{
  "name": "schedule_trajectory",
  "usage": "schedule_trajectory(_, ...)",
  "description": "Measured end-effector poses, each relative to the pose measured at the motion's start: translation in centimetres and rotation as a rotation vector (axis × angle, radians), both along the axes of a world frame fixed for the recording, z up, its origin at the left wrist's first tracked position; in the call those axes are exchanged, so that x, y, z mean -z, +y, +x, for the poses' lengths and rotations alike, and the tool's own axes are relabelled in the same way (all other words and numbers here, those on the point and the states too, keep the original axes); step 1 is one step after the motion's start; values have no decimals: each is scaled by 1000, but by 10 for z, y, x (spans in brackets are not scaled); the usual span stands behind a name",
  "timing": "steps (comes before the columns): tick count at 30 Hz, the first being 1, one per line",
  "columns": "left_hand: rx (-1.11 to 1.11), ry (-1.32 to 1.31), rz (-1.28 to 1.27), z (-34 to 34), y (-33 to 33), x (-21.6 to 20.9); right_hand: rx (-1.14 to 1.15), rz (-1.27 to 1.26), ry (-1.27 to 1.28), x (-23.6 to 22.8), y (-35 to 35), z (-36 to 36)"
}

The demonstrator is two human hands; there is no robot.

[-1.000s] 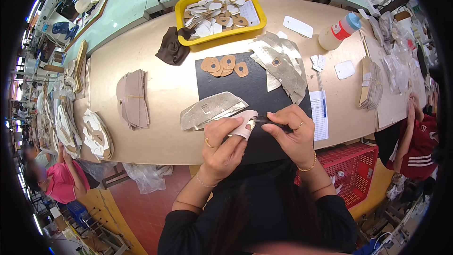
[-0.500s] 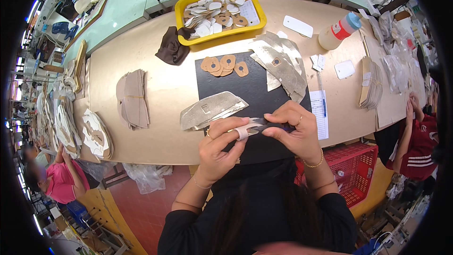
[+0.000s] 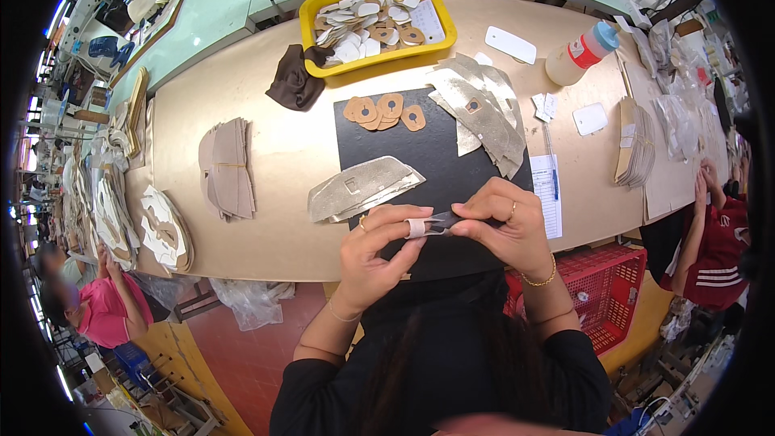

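Observation:
Over the near edge of a black mat (image 3: 440, 169), my two hands come together at a small, thin dark-grey piece (image 3: 441, 221) with pale edges; its exact kind is unclear. My right hand (image 3: 510, 230) pinches its right end between thumb and forefinger. My left hand (image 3: 375, 249) has its curled fingers at the other end, a pale band (image 3: 416, 228) round a fingertip. Just beyond my left hand lie metallic gold cut panels (image 3: 367, 186) with a small square cut-out. More such panels (image 3: 488, 113) fan out farther right, beside several tan pieces (image 3: 389, 105) with keyhole-shaped openings.
A yellow tray (image 3: 311, 71) of small white and tan pieces stands at the back, a dark brown cloth (image 3: 295, 85) beside it. A glue-like bottle (image 3: 577, 56) is at back right. Bundled panels (image 3: 228, 169) lie left. A red crate (image 3: 601, 299) sits below right; people work either side.
The small piece has turned slightly between my hands, and less of its pale forked part shows. My right hand has shifted slightly; the things on the table stay put.

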State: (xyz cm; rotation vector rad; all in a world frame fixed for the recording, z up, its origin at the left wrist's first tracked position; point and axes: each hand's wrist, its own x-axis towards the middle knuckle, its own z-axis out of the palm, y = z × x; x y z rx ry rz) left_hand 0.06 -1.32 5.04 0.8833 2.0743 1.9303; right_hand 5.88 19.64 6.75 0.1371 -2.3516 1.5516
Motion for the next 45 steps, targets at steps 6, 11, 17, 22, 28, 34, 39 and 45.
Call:
schedule_trajectory(6, 40, -48, 5, 0, -3, 0, -4, -28, -10, -1, 0, 0)
schedule_trajectory(11, 47, -54, 20, 0, -2, 0, -5, -38, -17, -1, 1, 1)
schedule_trajectory(17, 62, -73, 10, 1, -3, -2, -13, -51, -48, -3, 3, 1)
schedule_trajectory(22, 69, -45, -1, -1, -3, -2, -28, -66, -79, -5, 3, 1)
schedule_trajectory(28, 85, -65, 4, 0, -3, -3, -36, -60, -72, -5, 4, 0)
schedule_trajectory(34, 88, -65, 28, -1, -1, -1, -68, -53, -74, -6, 6, -2)
schedule_trajectory(39, 123, -55, 3, -2, -4, -2, -81, -78, -77, -7, 7, -3)
schedule_trajectory(45, 149, -137, 60, -3, -2, -1, -67, -189, -126, -4, 9, -2)
